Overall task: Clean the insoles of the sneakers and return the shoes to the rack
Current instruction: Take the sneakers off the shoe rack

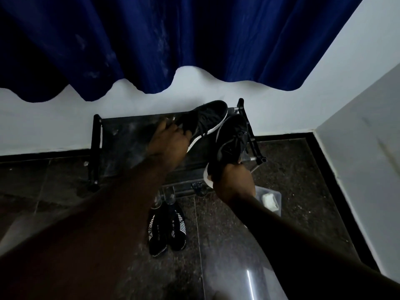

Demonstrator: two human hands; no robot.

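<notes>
Left hand [171, 138] grips the collar of the left sneaker [207, 118], fingers curled into the opening. This black, white-soled shoe is above the top shelf of the rack [121, 144] with its toe toward the wall [54, 118]; can't tell if the sole touches the shelf. Right hand [234, 180] is clamped round the heel of the right sneaker [231, 139], also black with a white sole, tilted toe-up over the rack's right end, just beside the left sneaker. Two insoles [166, 230], black with white stripes, lie side by side on the dark tiled floor [227, 224] just in front of the rack, between the two forearms. Clear tub [278, 198] is on the floor near the right wrist, with a white block [269, 201] inside, too blurred to identify. Blue curtain [173, 40] hangs above the rack.
</notes>
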